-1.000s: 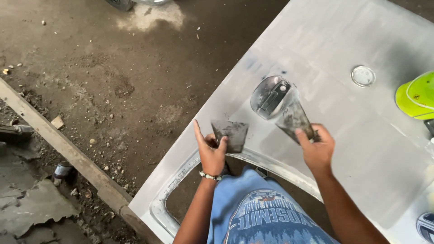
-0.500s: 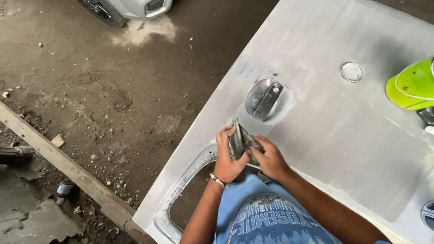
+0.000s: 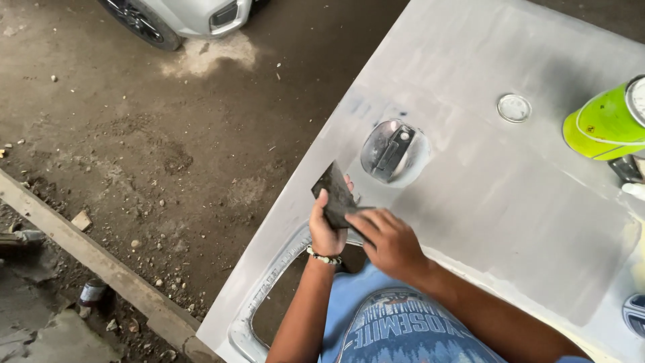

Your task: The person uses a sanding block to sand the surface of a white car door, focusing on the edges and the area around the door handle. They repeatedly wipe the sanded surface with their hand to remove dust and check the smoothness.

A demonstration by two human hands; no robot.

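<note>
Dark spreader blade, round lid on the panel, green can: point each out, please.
dark spreader blade (image 3: 334, 191), head view, on its upper flat face.
round lid (image 3: 514, 107), head view, on its centre.
green can (image 3: 601, 124), head view, on its side wall.

A green can (image 3: 601, 121) stands on the grey panel (image 3: 510, 202), a wooden beam (image 3: 87, 252) on the dirt floor (image 3: 134, 134).

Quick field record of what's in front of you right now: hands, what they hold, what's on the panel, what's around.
left hand: grips a dark flat spreader, thumb along its edge
right hand: fingers on the lower part of the same tool; whether a second blade is there cannot be told
work surface: grey primed car panel
on panel: round metal lid with dark paste, small round cap, lime-green can at the right edge
surroundings: dirt floor, wooden beam, parked vehicle
</note>
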